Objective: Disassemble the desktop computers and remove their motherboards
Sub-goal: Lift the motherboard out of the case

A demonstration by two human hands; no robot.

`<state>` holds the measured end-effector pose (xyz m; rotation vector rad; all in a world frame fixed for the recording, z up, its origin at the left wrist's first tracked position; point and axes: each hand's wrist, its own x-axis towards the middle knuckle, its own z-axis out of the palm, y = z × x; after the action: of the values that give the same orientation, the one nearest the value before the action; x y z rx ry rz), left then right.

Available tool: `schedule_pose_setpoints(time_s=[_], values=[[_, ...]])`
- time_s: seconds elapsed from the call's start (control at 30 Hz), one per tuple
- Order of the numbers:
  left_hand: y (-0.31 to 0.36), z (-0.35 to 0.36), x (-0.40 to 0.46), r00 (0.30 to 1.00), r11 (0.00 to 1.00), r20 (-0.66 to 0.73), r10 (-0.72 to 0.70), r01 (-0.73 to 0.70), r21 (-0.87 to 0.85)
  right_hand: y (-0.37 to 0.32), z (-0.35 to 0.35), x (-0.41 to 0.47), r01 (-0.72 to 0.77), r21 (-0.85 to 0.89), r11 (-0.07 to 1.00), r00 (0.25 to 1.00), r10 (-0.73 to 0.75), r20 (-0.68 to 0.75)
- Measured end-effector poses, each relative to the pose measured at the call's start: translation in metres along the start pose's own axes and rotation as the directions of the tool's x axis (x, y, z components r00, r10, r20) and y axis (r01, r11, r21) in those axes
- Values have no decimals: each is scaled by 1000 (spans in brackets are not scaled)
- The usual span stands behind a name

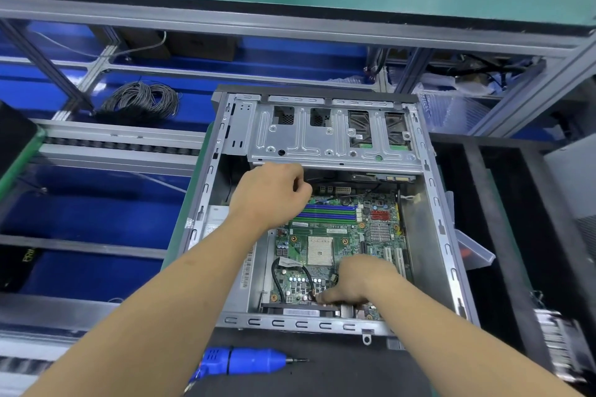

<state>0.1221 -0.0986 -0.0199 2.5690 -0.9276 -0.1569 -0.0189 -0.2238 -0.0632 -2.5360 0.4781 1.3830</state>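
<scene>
Black mat (338, 374) under open computer case (432, 196), both hands' fingers curled inside, grip unclear, blue screwdriver (245, 361) nearby

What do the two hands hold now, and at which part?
Cannot be told for sure. Both hands, left and right, are curled over the motherboard; the right pinches near a cable end.

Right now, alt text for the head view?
Two bare hands reach into an open desktop case lying on a workbench: the left hand curls near the memory slots, the right hand works at the near edge of the green motherboard. A blue electric screwdriver lies in front.
</scene>
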Motion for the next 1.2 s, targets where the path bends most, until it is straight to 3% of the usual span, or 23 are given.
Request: schedule_pose_setpoints(time_s=[0.1,0.17,0.23,0.37,0.43,0.53,0.73,0.97,1.07,1.2], values=[[0,0,0,1000,1000,-8,4,-4,-3,4,-4,-3,107,70,992,942,-79,-326],[0,1,0,1000,1000,-11,2,-2,-3,-1,-5,-2,266,204,942,888,-157,-433],[0,1,1,1000,1000,-16,-4,4,-3,-10,-4,-3,383,236,893,867,-259,-425],[-1,0,1,999,999,-31,-41,40,-36,-23,-2,4,469,-124,874,791,-478,-382],[-1,0,1,998,998,-32,-49,48,-46,-27,-5,9,504,-205,839,744,-542,-391],[0,-1,1,998,997,-21,-53,52,-52,-36,-4,14,510,-271,817,757,-575,-310],[0,-1,1,999,998,-8,-48,48,-38,-35,-5,22,528,-86,845,757,-515,-402],[3,5,5,998,981,62,-5,-7,193,-40,-9,29,536,15,844,793,-497,-353],[1,6,6,999,984,46,-18,9,176,-42,-8,30,559,82,825,804,-515,-297],[-1,6,6,999,993,48,-10,4,122,-27,-7,33,537,192,822,820,-455,-347]])
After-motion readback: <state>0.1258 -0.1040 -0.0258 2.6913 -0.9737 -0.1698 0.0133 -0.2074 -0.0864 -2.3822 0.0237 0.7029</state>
